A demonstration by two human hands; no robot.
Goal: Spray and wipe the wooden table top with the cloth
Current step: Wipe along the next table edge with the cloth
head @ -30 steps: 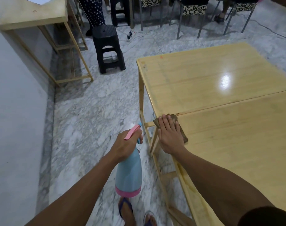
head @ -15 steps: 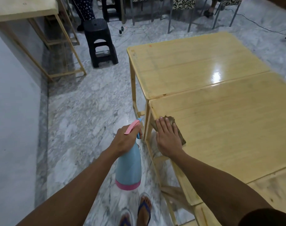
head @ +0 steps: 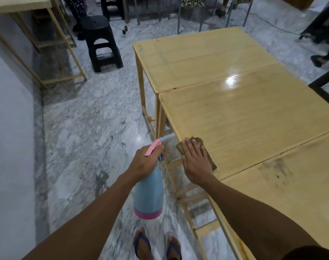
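- Brown, thin, limp cloth (head: 197, 153) lies flat on the pale varnished wooden table top (head: 253, 117), at its near-left edge, about 7 o'clock on the middle panel; one corner overhangs the edge slightly.
- Right hand (head: 196, 162) presses it down, palm flat, fingers (head: 190, 147) straight and close together, pointing to 12 o'clock. No pinch, no curl.
- Left hand (head: 145, 162) is wrapped round the neck of the light-blue plastic spray bottle with pink trigger and pink base band (head: 149, 192). Bottle hangs off the table over the marble floor (head: 81, 139), at 9 o'clock from the cloth, close beside it, not touching it.
- Whether a finger sits on the trigger: cannot tell.
- Handling, my read: cloth is soft and light, will bunch if pushed by fingertips only; flat palm with steady downward load is the right hold. Gloss finish looks slick, so it should slide easily, more so when wet.
- Bottle: rigid, probably light to moderate depending on fill, which is not visible. The neck grip suits one-handed spraying.
- Nearest panel (head: 283, 184), at 5 o'clock from the cloth, shows dark smudges; likely unwiped.
- Black plastic stool (head: 101, 42) stands at 11 o'clock, well apart.
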